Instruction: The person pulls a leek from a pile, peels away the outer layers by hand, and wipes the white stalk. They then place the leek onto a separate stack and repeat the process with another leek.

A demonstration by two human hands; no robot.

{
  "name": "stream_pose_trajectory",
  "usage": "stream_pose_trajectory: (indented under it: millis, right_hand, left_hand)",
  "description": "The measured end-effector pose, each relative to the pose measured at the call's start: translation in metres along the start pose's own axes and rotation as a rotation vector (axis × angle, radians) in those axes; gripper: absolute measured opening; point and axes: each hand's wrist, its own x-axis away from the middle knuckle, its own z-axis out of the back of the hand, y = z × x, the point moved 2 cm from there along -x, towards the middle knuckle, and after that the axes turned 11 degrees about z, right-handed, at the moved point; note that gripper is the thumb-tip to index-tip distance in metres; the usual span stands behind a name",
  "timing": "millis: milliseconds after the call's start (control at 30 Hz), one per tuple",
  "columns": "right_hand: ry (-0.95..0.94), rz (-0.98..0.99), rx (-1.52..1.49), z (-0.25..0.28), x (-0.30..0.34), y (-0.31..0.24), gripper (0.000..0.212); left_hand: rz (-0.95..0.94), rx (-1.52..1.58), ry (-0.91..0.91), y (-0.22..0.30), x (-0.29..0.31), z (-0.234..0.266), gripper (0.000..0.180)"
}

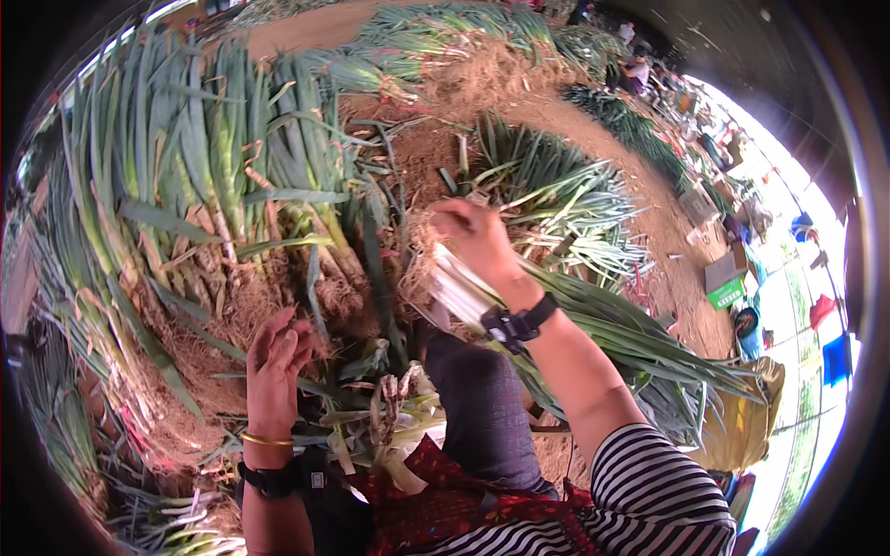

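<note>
A bunch of leeks (pixel 464 289) lies across in front of my right knee, its white stalks and shaggy roots toward the middle and its green leaves stretching to the right. Over the root end is my right hand (pixel 477 239), its fingers bent together at the roots; what they pinch, if anything, is hidden. My left hand (pixel 276 350) is raised on the near left, fingers loosely bent and apart, with nothing seen in it. Close by its fingertips are brown roots of the big standing stack of leeks (pixel 222 185).
Peeled leaves and stalks (pixel 385 408) litter the ground by my legs. Another leek pile (pixel 565 199) lies beyond my right hand, with more leeks (pixel 445 42) at the back. To the right are a green-and-white box (pixel 728 289), a yellow sack (pixel 746 422) and people (pixel 636 72) farther off.
</note>
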Motion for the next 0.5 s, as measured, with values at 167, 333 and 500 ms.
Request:
stream_pose_trajectory:
  millis: [167,333,500]
  right_hand:
    - [-0.249,-0.019,-0.215,-0.120,-0.041,-0.048,0.018]
    - [-0.361,-0.192,-0.388,-0.225,-0.072,-0.019,0.021]
    - [-0.397,-0.449,-0.434,-0.333,-0.056,0.036,0.021]
  left_hand:
    - [-0.167,0.277,0.049,0.011,0.002,0.034,0.039]
    - [-0.147,0.412,0.223,0.028,0.008,0.055,0.032]
    - [-0.191,0.480,0.302,0.036,0.011,0.082,0.031]
